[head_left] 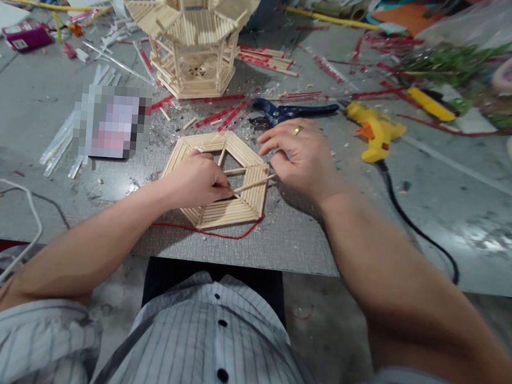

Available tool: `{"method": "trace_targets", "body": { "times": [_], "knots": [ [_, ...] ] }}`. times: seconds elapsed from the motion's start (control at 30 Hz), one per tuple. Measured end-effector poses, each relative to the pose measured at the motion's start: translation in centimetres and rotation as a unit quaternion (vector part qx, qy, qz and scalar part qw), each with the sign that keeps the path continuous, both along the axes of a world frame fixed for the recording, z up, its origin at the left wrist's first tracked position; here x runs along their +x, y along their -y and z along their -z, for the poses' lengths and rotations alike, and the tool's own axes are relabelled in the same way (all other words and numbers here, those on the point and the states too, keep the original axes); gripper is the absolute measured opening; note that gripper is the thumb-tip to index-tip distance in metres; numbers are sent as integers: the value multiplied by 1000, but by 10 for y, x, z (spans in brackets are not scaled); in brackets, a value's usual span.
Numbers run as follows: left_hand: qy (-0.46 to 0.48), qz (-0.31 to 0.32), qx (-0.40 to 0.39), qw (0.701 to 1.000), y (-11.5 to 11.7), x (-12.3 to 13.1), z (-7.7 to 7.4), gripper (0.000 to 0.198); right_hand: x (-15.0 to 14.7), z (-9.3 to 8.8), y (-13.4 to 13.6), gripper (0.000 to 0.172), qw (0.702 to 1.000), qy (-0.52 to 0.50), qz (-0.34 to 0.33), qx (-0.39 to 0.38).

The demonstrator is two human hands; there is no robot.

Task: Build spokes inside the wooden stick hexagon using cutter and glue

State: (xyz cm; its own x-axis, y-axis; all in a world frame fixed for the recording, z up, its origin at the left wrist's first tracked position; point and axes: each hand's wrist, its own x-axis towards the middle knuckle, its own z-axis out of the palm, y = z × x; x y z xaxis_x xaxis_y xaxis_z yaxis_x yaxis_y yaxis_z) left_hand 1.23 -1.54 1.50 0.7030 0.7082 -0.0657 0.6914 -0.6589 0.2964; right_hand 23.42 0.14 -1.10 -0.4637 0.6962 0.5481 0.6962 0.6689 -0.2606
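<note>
A hexagonal frame of thin wooden sticks (255, 201) lies flat on the table, with a few sticks crossing its open middle. My left hand (198, 179) rests over the frame's left side, thumb and forefinger pinched on a loose wooden stick (256, 183). That stick slants over the frame's right rim toward my right hand (304, 160). Just right of the frame, the right hand hovers with its fingers loosely bent and apart, a ring on one of them. Nothing shows between its fingertips; the stick's far end lies close beneath its thumb.
Behind the frame stands a wooden-stick pavilion model (196, 41). Blue cutting pliers (288, 109) and a yellow glue gun (374, 130) with a black cord lie to the right. A blurred-out phone (116, 123) and clear glue sticks (64, 137) are at left. Red-tipped sticks (269, 61) lie behind.
</note>
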Motion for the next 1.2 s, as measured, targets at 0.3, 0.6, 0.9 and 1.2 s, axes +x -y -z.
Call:
{"method": "trace_targets", "body": {
  "times": [0.3,0.6,0.9,1.2],
  "knots": [
    [1,18,4,1000,1,-1,0,30,-2,-3,5,15,996,13,-73,-48],
    [-31,12,-11,999,0,-4,-3,23,-11,-5,13,16,984,46,-135,-106],
    [-35,9,-17,999,1,-3,-4,20,-17,-6,20,15,973,77,-180,-122],
    [-17,10,-10,1000,0,-4,-2,21,-19,-8,21,13,970,100,-176,-134]
  ]
}}
